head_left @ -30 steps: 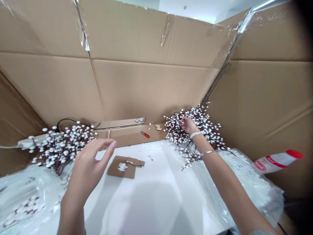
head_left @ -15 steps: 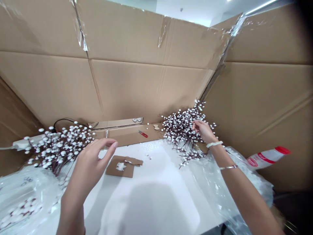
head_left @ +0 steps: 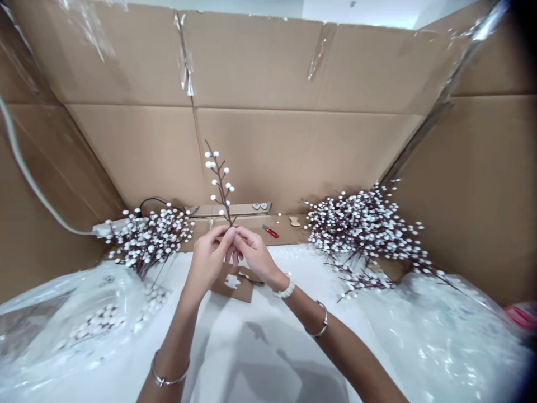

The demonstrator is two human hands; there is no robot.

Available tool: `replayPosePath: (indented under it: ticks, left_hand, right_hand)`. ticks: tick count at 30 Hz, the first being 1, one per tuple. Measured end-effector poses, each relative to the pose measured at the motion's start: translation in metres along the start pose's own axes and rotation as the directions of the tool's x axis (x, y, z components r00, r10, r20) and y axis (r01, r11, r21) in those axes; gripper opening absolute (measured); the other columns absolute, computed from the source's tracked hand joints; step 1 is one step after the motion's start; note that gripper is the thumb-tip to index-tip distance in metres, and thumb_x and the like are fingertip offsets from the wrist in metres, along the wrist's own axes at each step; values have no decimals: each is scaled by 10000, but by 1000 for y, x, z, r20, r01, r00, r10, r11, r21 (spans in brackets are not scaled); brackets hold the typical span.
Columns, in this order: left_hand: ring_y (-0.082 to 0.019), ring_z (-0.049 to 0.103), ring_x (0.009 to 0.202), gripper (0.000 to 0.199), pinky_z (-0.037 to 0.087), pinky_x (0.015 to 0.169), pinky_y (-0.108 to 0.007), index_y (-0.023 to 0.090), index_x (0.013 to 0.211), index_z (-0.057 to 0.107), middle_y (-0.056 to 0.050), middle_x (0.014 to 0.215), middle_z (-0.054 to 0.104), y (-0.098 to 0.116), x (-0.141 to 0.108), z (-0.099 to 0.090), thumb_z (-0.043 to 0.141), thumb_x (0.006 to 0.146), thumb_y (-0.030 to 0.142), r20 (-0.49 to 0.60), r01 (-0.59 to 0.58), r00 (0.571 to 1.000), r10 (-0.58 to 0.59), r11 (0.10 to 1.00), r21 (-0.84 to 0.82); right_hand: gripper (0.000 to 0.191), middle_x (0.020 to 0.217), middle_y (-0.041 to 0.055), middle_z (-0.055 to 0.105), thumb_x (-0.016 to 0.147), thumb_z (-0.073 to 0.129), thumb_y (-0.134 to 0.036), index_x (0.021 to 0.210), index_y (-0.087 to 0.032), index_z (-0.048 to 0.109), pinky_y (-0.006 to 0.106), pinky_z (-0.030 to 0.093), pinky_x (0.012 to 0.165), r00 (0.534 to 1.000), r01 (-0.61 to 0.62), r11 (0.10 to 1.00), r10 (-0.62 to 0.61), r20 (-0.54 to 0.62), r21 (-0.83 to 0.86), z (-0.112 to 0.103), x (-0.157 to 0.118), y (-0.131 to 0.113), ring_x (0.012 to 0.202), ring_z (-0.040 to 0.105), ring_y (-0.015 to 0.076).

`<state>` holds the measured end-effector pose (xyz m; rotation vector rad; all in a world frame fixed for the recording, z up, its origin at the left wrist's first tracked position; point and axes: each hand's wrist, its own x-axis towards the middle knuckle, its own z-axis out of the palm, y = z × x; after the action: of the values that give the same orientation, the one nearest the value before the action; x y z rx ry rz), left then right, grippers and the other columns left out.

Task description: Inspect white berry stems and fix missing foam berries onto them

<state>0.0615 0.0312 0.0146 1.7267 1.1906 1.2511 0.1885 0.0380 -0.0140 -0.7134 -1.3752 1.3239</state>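
One artificial branch with white berries (head_left: 220, 180) stands upright in front of me, its bare brown tip pointing up. My left hand (head_left: 206, 258) and my right hand (head_left: 257, 256) meet at its lower end, fingertips pinched together around the stem. The stem's bottom is hidden by the fingers. Below the hands lies a small cardboard piece (head_left: 243, 292) with a white patch on it, partly covered by them.
Piles of berry branches lie at left (head_left: 146, 240) and right (head_left: 361, 229). Red-handled snips (head_left: 271, 232) rest on a cardboard strip at the back. Plastic bags (head_left: 440, 330) flank the white table (head_left: 289, 313). Cardboard walls (head_left: 310, 140) enclose it.
My right hand has come away from the right-hand pile to the middle. My left hand has closed in to join it, and a single branch is now held between them.
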Motion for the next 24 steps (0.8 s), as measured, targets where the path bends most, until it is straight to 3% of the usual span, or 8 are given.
replayPosePath:
  ticks: [4, 8, 9, 11, 12, 15, 19, 24]
  left_hand:
    - [-132, 587, 566, 297, 438, 507, -228, 146, 872, 716, -34, 714, 689, -1, 2, -12, 628, 816, 425, -61, 43, 997, -49, 995, -92]
    - [-159, 658, 748, 256, 509, 696, -248, 152, 843, 711, -47, 806, 723, -2, 5, -25, 642, 811, 397, -199, -9, 980, -14, 994, -112]
    - [-160, 661, 767, 248, 510, 735, -253, 155, 848, 715, -43, 792, 722, -2, 6, -28, 642, 813, 389, -227, -20, 974, -4, 995, -100]
    - [-150, 649, 733, 244, 505, 740, -254, 158, 855, 721, -29, 734, 705, -4, 7, -35, 632, 824, 383, -271, -34, 963, 9, 996, -88]
    - [-142, 638, 710, 244, 503, 728, -251, 158, 854, 722, -24, 715, 696, -6, 7, -37, 625, 831, 381, -287, -42, 958, 16, 995, -87]
    - [-120, 611, 677, 243, 493, 705, -240, 163, 855, 722, -16, 691, 677, -8, 8, -44, 615, 847, 381, -338, -73, 940, 41, 994, -81]
    - [-109, 595, 650, 240, 483, 656, -228, 163, 848, 727, -15, 662, 668, -6, 8, -47, 630, 839, 383, -384, -94, 921, 61, 993, -67]
    - [-105, 594, 641, 219, 484, 654, -221, 166, 825, 731, -9, 657, 668, -7, 9, -44, 637, 834, 364, -384, -110, 920, 77, 992, -65]
  right_hand:
    - [384, 692, -4, 640, 887, 524, -555, 1017, -214, 642, 256, 463, 570, 999, 42, 995, -44, -27, -89, 17, 3, 8, 571, 586, 116]
    - [339, 960, 38, 700, 917, 499, -497, 1068, -223, 626, 300, 494, 813, 999, -16, 937, -1, -48, -350, -12, -4, 14, 862, 646, 156]
    - [336, 965, 43, 700, 932, 465, -482, 1066, -215, 620, 295, 490, 804, 995, -83, 881, 46, -91, -466, -26, -7, 17, 870, 643, 159]
    - [296, 996, 26, 700, 940, 433, -439, 1023, -235, 630, 275, 462, 798, 959, -264, 554, 240, -152, -789, -54, -14, 24, 885, 631, 153]
    - [272, 995, 41, 701, 897, 506, -442, 981, -227, 650, 284, 450, 769, 934, -311, 465, 312, -175, -829, -68, -19, 29, 863, 628, 172]
    - [242, 904, 55, 702, 776, 652, -429, 871, -206, 670, 273, 416, 694, 869, -374, 331, 451, -202, -866, -97, -31, 44, 806, 612, 190]
    - [305, 896, 41, 697, 722, 692, -461, 876, -198, 677, 247, 393, 658, 796, -380, 277, 584, -159, -883, -107, -42, 59, 768, 600, 166]
    - [304, 902, 38, 684, 730, 683, -441, 901, -189, 675, 230, 362, 631, 762, -391, 270, 631, -145, -880, -105, -44, 67, 775, 580, 150]
